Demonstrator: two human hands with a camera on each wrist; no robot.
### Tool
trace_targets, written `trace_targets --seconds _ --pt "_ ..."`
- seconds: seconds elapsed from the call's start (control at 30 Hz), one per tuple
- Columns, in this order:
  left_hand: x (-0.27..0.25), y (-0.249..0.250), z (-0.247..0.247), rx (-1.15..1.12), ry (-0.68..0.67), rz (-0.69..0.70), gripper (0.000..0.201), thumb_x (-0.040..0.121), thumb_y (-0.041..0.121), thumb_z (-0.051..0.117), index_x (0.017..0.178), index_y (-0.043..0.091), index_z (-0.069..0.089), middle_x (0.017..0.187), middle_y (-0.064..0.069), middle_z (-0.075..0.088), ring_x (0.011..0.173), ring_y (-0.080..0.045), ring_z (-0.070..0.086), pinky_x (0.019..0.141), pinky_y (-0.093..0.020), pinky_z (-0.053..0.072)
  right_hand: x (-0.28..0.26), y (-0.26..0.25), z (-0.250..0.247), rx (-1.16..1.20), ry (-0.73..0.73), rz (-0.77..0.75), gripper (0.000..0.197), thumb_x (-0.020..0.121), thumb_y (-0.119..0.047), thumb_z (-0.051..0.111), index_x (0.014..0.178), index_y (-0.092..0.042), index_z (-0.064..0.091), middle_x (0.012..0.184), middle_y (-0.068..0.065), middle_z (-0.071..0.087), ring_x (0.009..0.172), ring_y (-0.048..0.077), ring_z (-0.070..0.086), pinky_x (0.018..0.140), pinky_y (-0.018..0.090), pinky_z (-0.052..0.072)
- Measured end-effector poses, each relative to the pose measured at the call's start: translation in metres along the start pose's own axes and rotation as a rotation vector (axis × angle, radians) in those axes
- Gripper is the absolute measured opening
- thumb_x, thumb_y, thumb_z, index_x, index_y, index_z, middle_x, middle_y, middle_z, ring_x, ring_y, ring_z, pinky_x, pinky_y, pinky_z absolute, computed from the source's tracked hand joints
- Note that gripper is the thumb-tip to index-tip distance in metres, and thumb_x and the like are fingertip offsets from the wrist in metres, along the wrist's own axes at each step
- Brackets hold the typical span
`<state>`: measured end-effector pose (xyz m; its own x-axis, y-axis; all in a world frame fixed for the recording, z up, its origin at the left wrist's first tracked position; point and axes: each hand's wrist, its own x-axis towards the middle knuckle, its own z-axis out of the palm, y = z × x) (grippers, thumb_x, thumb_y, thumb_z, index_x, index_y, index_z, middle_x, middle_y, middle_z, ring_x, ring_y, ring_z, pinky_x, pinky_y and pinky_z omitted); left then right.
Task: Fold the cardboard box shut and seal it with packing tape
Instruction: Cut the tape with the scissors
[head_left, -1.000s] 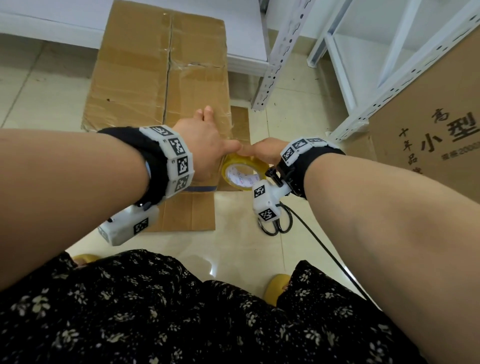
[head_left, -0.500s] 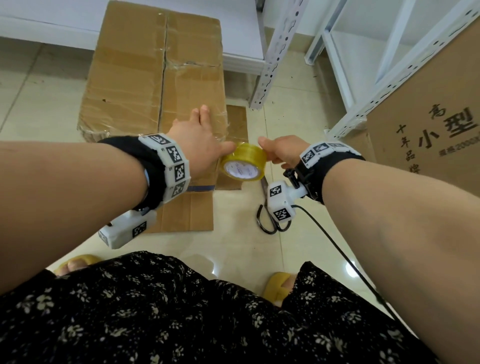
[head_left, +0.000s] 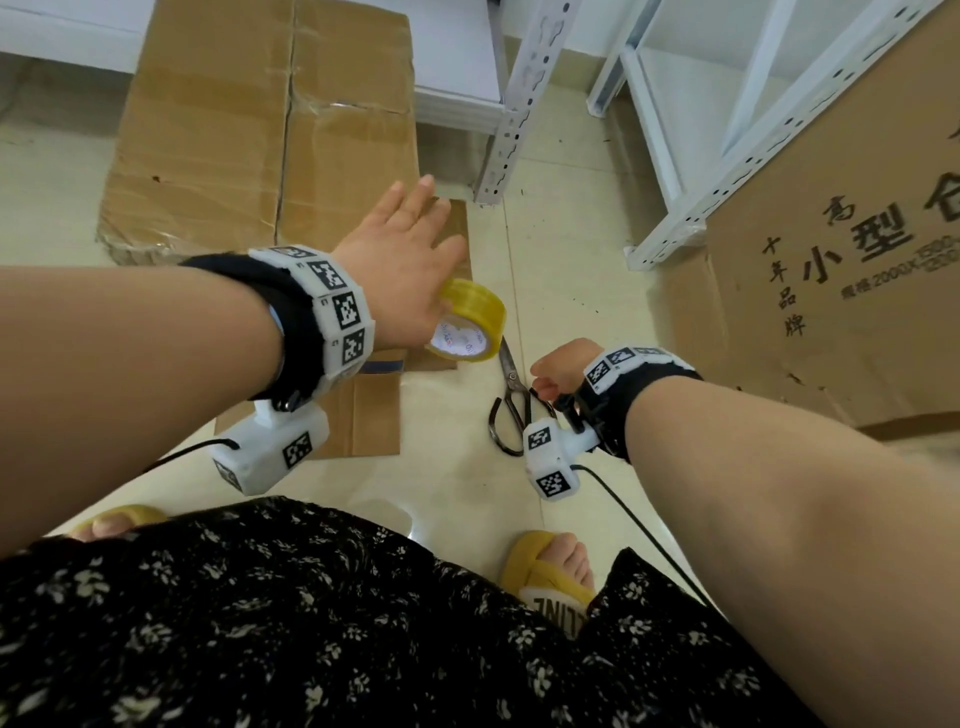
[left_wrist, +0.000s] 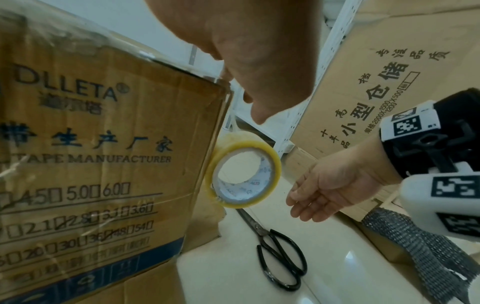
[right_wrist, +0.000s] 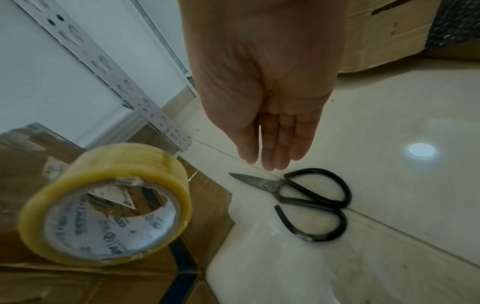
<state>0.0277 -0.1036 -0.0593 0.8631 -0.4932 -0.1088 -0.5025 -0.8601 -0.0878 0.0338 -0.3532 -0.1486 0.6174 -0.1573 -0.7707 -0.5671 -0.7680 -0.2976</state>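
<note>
The cardboard box (head_left: 260, 130) stood on the tiled floor (head_left: 571, 260), flaps closed, clear tape over its top. The tape roll (head_left: 470, 322) hung at the box's near right corner, a strip running up to that edge. The left hand (head_left: 402, 265) lay flat on the box top above the roll, fingers straight, gripping nothing. The right hand (right_wrist: 262, 86) hovered right of the box, relaxed and empty, over the scissors (right_wrist: 309, 201) on the floor.
</note>
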Motion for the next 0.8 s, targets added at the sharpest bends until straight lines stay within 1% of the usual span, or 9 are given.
trace_targets --seconds 0.1,0.2,0.27,0.33,0.43,0.5,0.57,0.67,0.8 --pt "0.013 0.01 0.0 -0.001 0.007 0.041 0.046 0.093 0.036 0.042 0.133 0.014 0.043 0.151 -0.016 0.034 0.147 -0.034 0.01 0.12 -0.05 0.006 0.014 0.001 0.021 -0.154 -0.005 0.044 0.011 0.094 -0.026 0.059 0.102 -0.02 0.064 0.098 0.002 0.066 0.081 0.018 0.065 0.058 0.018 0.057" --pt "0.025 0.017 -0.004 -0.039 -0.03 0.015 0.042 0.09 0.034 0.044 0.125 0.011 0.048 0.138 -0.015 0.049 0.143 -0.033 0.022 0.119 -0.049 0.011 0.028 0.007 0.039 -0.346 -0.008 0.107 0.023 0.084 -0.037 0.059 0.082 -0.015 0.053 0.098 0.006 0.068 0.085 0.031 0.067 0.085 0.042 0.058" --pt "0.03 0.019 -0.004 -0.055 -0.057 -0.012 0.042 0.089 0.033 0.045 0.123 0.009 0.048 0.135 -0.016 0.053 0.142 -0.034 0.025 0.119 -0.05 0.012 0.034 0.016 0.055 -0.469 0.028 0.11 0.024 0.09 -0.036 0.061 0.106 -0.022 0.05 0.111 0.011 0.063 0.101 0.036 0.064 0.087 0.043 0.051" --pt "0.033 0.019 -0.004 -0.071 -0.064 -0.038 0.038 0.086 0.026 0.047 0.12 0.008 0.047 0.129 -0.018 0.057 0.14 -0.034 0.029 0.119 -0.049 0.012 0.041 0.031 0.071 -0.445 0.055 0.086 0.056 0.094 -0.05 0.055 0.142 -0.024 0.043 0.136 0.01 0.052 0.119 0.038 0.056 0.086 0.047 0.046" --pt "0.036 0.016 -0.005 -0.089 -0.079 -0.081 0.037 0.08 0.014 0.05 0.116 0.009 0.047 0.12 -0.018 0.062 0.138 -0.034 0.033 0.119 -0.049 0.012 0.052 0.044 0.095 -0.262 0.097 0.123 0.056 0.093 -0.041 0.061 0.139 -0.013 0.048 0.14 0.01 0.05 0.127 0.033 0.051 0.09 0.035 0.049" --pt "0.036 0.015 -0.005 -0.086 -0.102 -0.09 0.04 0.08 0.011 0.05 0.119 0.007 0.044 0.121 -0.02 0.061 0.141 -0.034 0.03 0.119 -0.05 0.01 0.053 0.047 0.101 -0.176 0.165 0.131 0.059 0.089 -0.032 0.068 0.138 -0.006 0.048 0.14 0.016 0.05 0.126 0.032 0.051 0.092 0.037 0.044" --pt "0.036 0.016 -0.004 -0.072 -0.112 -0.09 0.045 0.08 0.009 0.051 0.124 0.006 0.042 0.124 -0.02 0.06 0.143 -0.033 0.026 0.12 -0.05 0.008 0.058 0.055 0.101 -0.171 0.195 0.102 0.053 0.088 -0.029 0.069 0.133 -0.006 0.053 0.134 0.017 0.054 0.11 0.029 0.055 0.083 0.036 0.04" --pt "0.034 0.015 -0.001 -0.056 -0.113 -0.072 0.051 0.08 0.007 0.051 0.13 0.004 0.038 0.125 -0.018 0.06 0.144 -0.031 0.023 0.12 -0.048 0.006 0.053 0.051 0.09 -0.319 0.096 0.091 0.025 0.088 -0.028 0.069 0.105 -0.014 0.058 0.108 0.011 0.056 0.09 0.022 0.045 0.078 0.033 0.04" --pt "0.029 0.01 0.0 -0.092 -0.083 -0.051 0.05 0.078 0.005 0.052 0.126 0.007 0.042 0.124 -0.016 0.061 0.142 -0.028 0.029 0.12 -0.046 0.007 0.04 0.042 0.079 -0.595 -0.002 0.086 0.019 0.093 -0.031 0.06 0.099 -0.014 0.054 0.102 0.009 0.057 0.097 0.027 0.06 0.094 0.042 0.05"
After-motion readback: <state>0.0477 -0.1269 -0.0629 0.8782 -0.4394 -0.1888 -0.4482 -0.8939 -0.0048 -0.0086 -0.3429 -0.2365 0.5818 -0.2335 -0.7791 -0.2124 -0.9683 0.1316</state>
